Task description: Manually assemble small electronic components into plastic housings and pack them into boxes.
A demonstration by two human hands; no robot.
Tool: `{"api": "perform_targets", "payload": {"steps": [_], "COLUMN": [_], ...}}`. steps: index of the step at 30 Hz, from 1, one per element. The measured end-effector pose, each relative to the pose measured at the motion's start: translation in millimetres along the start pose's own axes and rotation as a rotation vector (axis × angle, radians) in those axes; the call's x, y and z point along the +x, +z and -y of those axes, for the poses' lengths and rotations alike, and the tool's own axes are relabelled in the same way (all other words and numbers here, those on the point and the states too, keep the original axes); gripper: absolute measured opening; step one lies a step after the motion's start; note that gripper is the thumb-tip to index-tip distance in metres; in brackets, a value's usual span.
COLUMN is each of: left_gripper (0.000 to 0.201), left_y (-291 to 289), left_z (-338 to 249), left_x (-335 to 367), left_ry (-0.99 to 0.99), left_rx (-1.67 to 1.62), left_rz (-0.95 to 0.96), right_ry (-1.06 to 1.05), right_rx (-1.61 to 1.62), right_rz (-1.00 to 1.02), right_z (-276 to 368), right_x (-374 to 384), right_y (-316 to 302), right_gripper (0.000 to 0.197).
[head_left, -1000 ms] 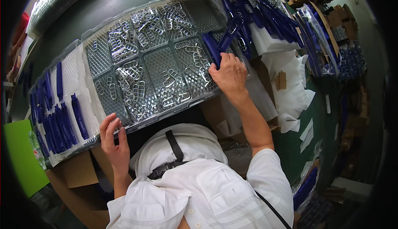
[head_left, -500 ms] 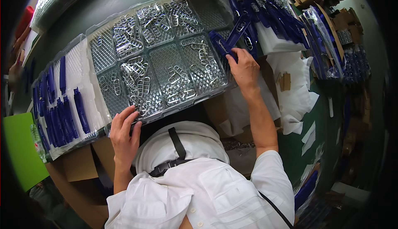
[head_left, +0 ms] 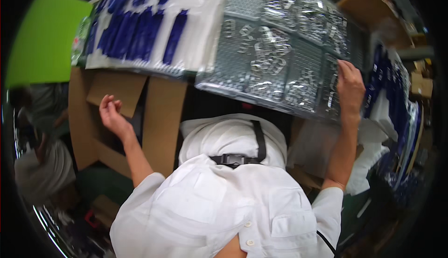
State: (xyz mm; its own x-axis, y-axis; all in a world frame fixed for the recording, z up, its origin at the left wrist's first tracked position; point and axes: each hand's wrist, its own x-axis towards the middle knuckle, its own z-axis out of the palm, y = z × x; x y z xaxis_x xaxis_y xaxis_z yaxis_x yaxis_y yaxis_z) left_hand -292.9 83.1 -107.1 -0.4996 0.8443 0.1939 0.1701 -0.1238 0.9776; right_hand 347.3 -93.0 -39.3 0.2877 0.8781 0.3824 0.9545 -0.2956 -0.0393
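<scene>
Clips (head_left: 270,55) of metal are held in compartments of the clear tray (head_left: 224,73), ahead of the body. Nearest, the left hand (head_left: 113,115) is held over the open carton (head_left: 161,127), fingers loosely curled, nothing seen in it. At the tray's right end the right hand (head_left: 350,85) is placed, fingers drawn together; whether anything is gripped cannot be told. Beyond, blue strips (head_left: 153,36) are laid on white sheeting (head_left: 198,34).
</scene>
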Motion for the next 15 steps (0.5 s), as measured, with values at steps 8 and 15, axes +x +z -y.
{"api": "perform_targets", "payload": {"steps": [8,15], "left_gripper": [0.035,0.025], "left_y": [-156,-239], "left_z": [95,46], "left_x": [-38,-28], "left_ry": [-0.174,-0.327], "left_rx": [1.278,1.996], "left_rz": [0.528,0.822], "right_ry": [-0.107,0.241], "right_rx": [0.029,0.23], "right_rz": [0.286,0.335], "right_z": [-52,-50], "right_x": [15,14], "right_y": [43,46], "right_gripper": [0.015,0.028]}}
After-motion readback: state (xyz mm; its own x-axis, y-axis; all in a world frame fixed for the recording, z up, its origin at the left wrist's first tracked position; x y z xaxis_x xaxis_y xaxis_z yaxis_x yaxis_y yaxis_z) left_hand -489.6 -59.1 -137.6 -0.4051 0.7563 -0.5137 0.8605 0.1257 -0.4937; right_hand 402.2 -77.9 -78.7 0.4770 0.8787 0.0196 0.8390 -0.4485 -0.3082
